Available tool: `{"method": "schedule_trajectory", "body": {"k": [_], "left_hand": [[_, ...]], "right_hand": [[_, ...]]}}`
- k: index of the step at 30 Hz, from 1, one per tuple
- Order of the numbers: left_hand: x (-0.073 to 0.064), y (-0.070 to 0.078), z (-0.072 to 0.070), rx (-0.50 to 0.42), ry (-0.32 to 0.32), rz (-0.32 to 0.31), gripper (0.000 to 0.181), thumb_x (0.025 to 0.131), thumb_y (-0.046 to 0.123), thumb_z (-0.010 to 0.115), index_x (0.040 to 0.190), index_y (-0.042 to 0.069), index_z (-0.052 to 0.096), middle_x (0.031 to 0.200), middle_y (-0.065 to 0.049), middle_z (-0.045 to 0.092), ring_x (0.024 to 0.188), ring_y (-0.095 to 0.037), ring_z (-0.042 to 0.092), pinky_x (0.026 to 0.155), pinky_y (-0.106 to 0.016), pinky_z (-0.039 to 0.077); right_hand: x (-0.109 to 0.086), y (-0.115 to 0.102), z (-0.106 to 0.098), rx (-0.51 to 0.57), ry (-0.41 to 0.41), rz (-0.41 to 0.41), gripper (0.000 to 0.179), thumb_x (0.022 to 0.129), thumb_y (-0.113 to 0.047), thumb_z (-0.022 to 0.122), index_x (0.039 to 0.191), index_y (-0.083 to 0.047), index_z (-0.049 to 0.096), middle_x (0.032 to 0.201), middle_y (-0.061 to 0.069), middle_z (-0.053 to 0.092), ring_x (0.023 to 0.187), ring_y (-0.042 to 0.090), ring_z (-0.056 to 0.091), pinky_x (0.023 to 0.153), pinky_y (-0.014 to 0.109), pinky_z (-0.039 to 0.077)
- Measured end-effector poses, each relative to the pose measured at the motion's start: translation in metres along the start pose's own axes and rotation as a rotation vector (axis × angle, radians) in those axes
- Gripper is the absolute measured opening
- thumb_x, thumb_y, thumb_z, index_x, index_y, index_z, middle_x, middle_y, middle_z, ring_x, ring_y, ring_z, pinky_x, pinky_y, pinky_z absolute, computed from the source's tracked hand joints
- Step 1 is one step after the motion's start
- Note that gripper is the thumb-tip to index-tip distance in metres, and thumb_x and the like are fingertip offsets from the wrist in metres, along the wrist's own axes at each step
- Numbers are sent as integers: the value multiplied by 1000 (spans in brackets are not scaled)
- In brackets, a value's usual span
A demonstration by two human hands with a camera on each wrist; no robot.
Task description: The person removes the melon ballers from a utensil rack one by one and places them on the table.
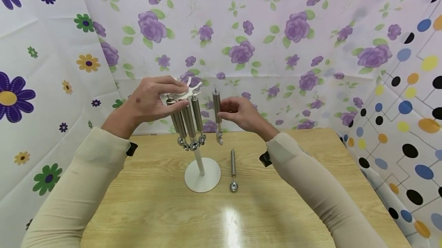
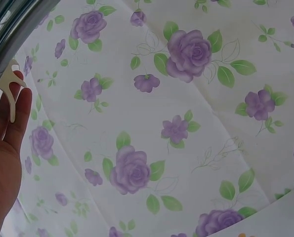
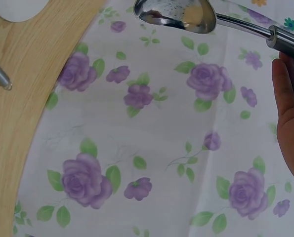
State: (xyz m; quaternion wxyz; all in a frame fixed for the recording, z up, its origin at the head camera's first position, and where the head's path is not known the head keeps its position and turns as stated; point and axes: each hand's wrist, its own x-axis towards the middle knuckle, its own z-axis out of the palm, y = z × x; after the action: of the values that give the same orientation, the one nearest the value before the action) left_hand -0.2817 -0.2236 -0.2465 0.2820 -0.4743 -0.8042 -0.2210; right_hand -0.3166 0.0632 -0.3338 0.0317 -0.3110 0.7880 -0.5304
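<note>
A white stand (image 1: 210, 179) rises from the table on a round base, with several metal scoops (image 1: 189, 121) hanging from its branched top (image 1: 189, 93). My left hand (image 1: 152, 96) grips that top, fingers above and thumb in front of the hanging handles. To the right of the stand, my right hand (image 1: 241, 113) pinches another metal scoop (image 1: 216, 104) by its handle, hook end up and bowl down. In the right wrist view the bowl of this scoop (image 3: 179, 15) shows, with the handle beside the fingers (image 3: 283, 86). The left wrist view catches the white hook (image 2: 11, 91) against the fingers.
One more metal scoop (image 1: 233, 163) lies on the wooden table (image 1: 155, 202), right of the base, bowl toward me. Flowered cloth (image 1: 262, 25) hangs behind the table, and a dotted cloth (image 1: 407, 125) is at the right.
</note>
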Motion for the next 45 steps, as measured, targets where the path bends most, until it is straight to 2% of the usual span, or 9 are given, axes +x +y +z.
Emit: {"method": "schedule_trajectory", "body": {"k": [20, 22, 25, 28, 31, 33, 35, 41, 45], "left_hand": [[-3, 2, -1, -16, 3, -9, 68, 95, 61, 54, 109, -1, 76, 109, -13, 73, 97, -33, 70, 81, -53, 55], [-3, 1, -1, -20, -1, -5, 62, 98, 55, 54, 111, -1, 76, 110, -14, 72, 98, -33, 69, 80, -53, 55], [-4, 1, -1, -25, -9, 5, 42, 101, 34, 57, 113, -1, 75, 113, -14, 71, 98, -33, 69, 75, -50, 55], [-4, 1, -1, -4, -15, 13, 29, 94, 14, 60, 115, 0, 75, 114, -14, 71, 80, -24, 68, 58, -38, 50], [-4, 1, -1, 17, -17, 16, 30, 88, 7, 62, 115, 2, 75, 114, -13, 71, 55, -11, 52, 47, -30, 34], [-4, 2, -2, 23, -18, 21, 31, 88, 7, 62, 115, 2, 75, 114, -12, 71, 47, -6, 38, 45, -28, 32], [-5, 2, -2, 28, -17, 28, 31, 88, 8, 61, 115, 2, 75, 113, -13, 71, 44, -5, 33, 44, -28, 32], [-5, 1, -3, 44, -17, 28, 30, 89, 11, 63, 114, 3, 75, 111, -13, 71, 46, -4, 39, 45, -29, 34], [-4, 1, -3, 37, -20, 17, 29, 88, 13, 65, 114, 2, 76, 110, -13, 71, 61, -13, 59, 51, -32, 40]], "right_hand": [[-28, 42, -13, 19, 82, 41, 22, 93, -13, 73, 112, -3, 69, 101, 10, 70, 91, 23, 68, 82, 35, 56], [-31, 44, -14, 16, 97, 56, 23, 92, -14, 74, 112, -2, 69, 101, 10, 70, 90, 22, 67, 81, 35, 56], [-35, 50, -16, 23, 117, 68, 23, 92, -13, 74, 111, -1, 69, 101, 11, 69, 89, 23, 67, 81, 40, 56], [-38, 54, -17, 37, 131, 67, 22, 92, -11, 74, 111, -1, 69, 100, 11, 69, 89, 24, 67, 83, 49, 55], [-40, 58, -17, 38, 137, 69, 22, 92, -11, 74, 111, -2, 69, 100, 11, 69, 89, 24, 67, 83, 52, 54], [-42, 60, -18, 30, 140, 73, 22, 92, -12, 74, 110, -2, 68, 100, 11, 69, 89, 24, 67, 82, 48, 55], [-43, 62, -18, 22, 144, 78, 22, 92, -13, 74, 110, -2, 68, 100, 10, 69, 89, 23, 66, 80, 42, 56], [-46, 75, -16, 15, 162, 108, 24, 91, -16, 76, 109, -2, 67, 99, 10, 69, 88, 23, 66, 76, 32, 56], [-50, 84, -13, 3, 181, 122, 25, 91, -17, 76, 109, -3, 67, 99, 9, 69, 87, 23, 66, 76, 32, 55]]}}
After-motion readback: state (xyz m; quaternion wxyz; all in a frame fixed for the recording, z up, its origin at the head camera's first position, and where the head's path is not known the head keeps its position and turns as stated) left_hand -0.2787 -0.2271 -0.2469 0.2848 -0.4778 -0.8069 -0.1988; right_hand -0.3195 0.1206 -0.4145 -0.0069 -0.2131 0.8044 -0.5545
